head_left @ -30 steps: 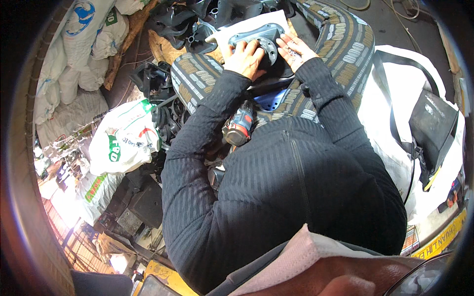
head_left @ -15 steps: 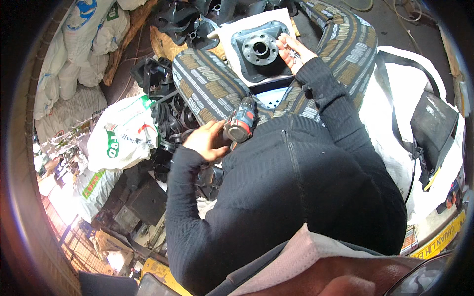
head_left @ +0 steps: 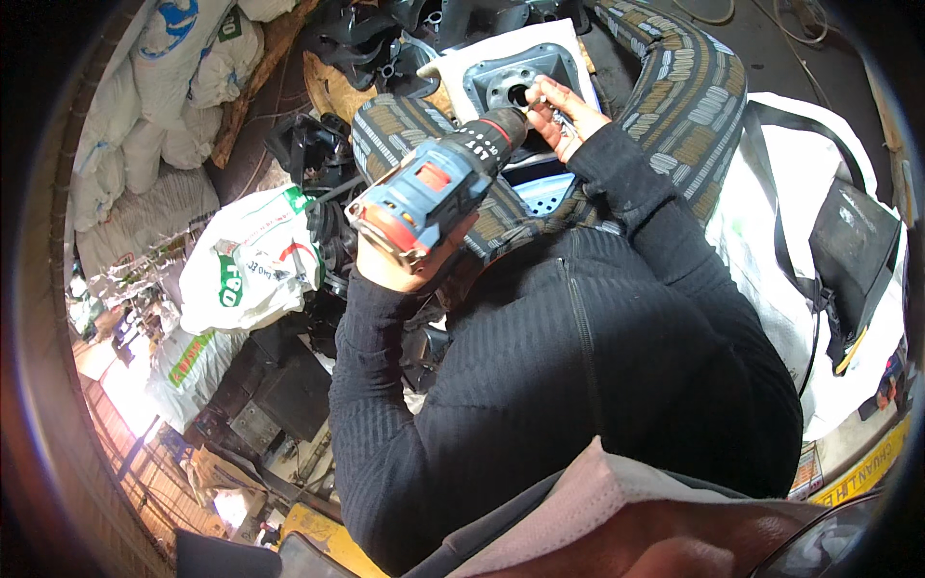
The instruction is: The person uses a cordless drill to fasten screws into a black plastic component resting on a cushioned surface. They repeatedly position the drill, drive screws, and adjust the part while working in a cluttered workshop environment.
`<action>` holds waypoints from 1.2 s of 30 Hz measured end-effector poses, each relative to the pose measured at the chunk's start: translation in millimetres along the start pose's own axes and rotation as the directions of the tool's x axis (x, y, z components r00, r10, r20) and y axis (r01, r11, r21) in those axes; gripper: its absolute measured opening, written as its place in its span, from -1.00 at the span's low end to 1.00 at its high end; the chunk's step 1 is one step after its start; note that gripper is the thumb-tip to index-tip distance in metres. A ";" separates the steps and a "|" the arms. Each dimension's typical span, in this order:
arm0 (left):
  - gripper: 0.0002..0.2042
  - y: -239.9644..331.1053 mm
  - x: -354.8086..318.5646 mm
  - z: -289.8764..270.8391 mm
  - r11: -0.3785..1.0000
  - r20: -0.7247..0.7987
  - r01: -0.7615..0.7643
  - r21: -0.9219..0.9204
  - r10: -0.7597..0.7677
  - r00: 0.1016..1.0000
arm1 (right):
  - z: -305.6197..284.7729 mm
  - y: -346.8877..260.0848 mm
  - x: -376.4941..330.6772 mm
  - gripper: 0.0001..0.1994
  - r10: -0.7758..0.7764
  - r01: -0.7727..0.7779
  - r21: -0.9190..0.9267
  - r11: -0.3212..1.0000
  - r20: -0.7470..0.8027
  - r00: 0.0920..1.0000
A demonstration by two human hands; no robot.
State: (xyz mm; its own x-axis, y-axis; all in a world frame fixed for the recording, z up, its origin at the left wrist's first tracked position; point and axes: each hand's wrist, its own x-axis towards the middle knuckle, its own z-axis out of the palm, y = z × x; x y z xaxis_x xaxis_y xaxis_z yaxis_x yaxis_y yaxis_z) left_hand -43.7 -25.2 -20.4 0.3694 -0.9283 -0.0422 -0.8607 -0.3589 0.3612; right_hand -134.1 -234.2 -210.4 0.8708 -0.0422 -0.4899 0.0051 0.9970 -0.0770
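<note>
My left hand (head_left: 390, 272) is wrapped round the handle of a blue, red and black cordless drill (head_left: 424, 193). The drill's chuck points up and right, its tip close to my right fingers. My right hand (head_left: 578, 118) is closed on several small silver screws (head_left: 562, 122), with the fingertips over a round grey flange (head_left: 503, 89) with holes. That flange sits in the middle of a black square part (head_left: 476, 64), which rests on a white pad (head_left: 525, 39) between my knees. The drill and my right hand hide part of the flange.
A light blue perforated piece (head_left: 541, 193) lies between my patterned trouser legs (head_left: 689, 106). Black moulded parts (head_left: 409, 63) are heaped beyond. White sacks (head_left: 169, 87) and a white plastic bag (head_left: 255, 255) stand at left; a large white bag (head_left: 761, 250) is at right.
My left hand has picked up the drill from my lap and raised it, chuck toward the flange. My right hand, still holding the screws, has shifted slightly, fingertips now over the flange.
</note>
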 end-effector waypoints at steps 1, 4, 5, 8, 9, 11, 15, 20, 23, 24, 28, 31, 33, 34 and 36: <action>-0.64 -0.8 -2.1 2.1 0.953 0.084 0.200 -0.226 -0.185 0.979 | 6.4 -1.4 -5.1 -0.85 0.021 -0.021 -0.002 1.000 0.000 1.000; -0.69 2.8 3.0 7.1 0.895 0.074 0.260 -0.362 -0.251 0.965 | 2.9 5.9 -3.3 -0.85 -0.017 0.017 0.000 1.000 0.038 0.999; -0.67 -3.7 3.1 13.0 0.984 0.051 0.132 -0.118 -0.126 0.991 | 3.4 6.1 -3.6 -0.85 -0.018 0.018 0.002 1.000 0.032 0.999; -0.67 -3.9 -0.4 18.8 0.898 0.032 0.258 -0.356 -0.264 0.964 | 10.3 3.9 -7.9 -0.80 -0.023 0.023 -0.009 1.000 -0.018 1.000; -0.67 -1.6 0.3 15.9 0.899 0.083 0.296 -0.323 -0.285 0.955 | 9.1 4.5 -9.0 -0.81 -0.018 0.016 -0.038 0.999 -0.037 0.999; -0.67 -1.2 9.1 9.2 0.967 0.130 0.188 -0.170 -0.167 0.977 | 8.2 4.9 -10.7 -0.81 -0.030 0.024 -0.087 0.996 -0.068 0.997; -0.50 -1.1 -8.4 25.3 0.689 0.132 0.344 -0.637 -0.343 0.930 | 14.7 8.8 -8.6 -0.81 -0.035 0.021 -0.156 0.987 -0.088 0.996; -0.36 -23.3 -8.8 26.6 0.814 0.212 0.322 -0.483 -0.249 0.945 | 3.7 9.7 -3.2 -0.73 -0.026 0.000 -0.234 0.972 -0.110 0.994; -0.47 -24.3 0.4 5.9 0.985 0.080 0.076 -0.158 -0.064 0.995 | -28.1 -3.2 7.5 -0.72 -0.122 0.044 -0.302 0.952 -0.246 0.961; -0.51 -24.6 7.4 -0.8 0.973 0.091 0.115 -0.199 -0.098 0.991 | -44.0 -9.2 12.3 -0.73 -0.247 0.130 -0.374 0.918 -0.285 0.926; -0.57 -47.2 4.2 11.5 0.829 0.070 0.364 -0.425 -0.371 0.926 | -52.6 -13.1 36.1 -0.59 -0.378 0.126 -0.610 0.783 -0.305 0.874; -0.54 -58.8 18.9 18.6 0.903 0.124 0.320 -0.286 -0.296 0.947 | -52.6 -0.3 55.7 -0.51 -0.462 0.068 -0.756 0.651 -0.324 0.825; -0.51 -63.4 23.7 23.2 0.920 0.212 0.354 -0.169 -0.317 0.924 | -59.4 1.4 65.4 -0.55 -0.446 0.022 -0.815 0.579 -0.294 0.846; -0.51 -63.3 26.6 25.6 0.900 0.219 0.410 -0.146 -0.375 0.901 | -56.7 0.6 66.8 -0.56 -0.438 -0.028 -0.849 0.528 -0.301 0.847; -0.51 -64.1 34.0 30.8 0.851 0.228 0.517 -0.096 -0.487 0.843 | -52.6 -1.1 65.6 -0.58 -0.413 -0.095 -0.875 0.474 -0.317 0.854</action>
State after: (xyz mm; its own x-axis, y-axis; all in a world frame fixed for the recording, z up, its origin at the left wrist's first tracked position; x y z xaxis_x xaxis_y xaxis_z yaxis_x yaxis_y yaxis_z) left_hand 13.2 -36.8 -73.7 0.6506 -0.6303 -0.4236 -0.5077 -0.7758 0.3746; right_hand -102.8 -241.5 -288.1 0.5857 -0.4683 -0.6616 -0.5109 0.4204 -0.7498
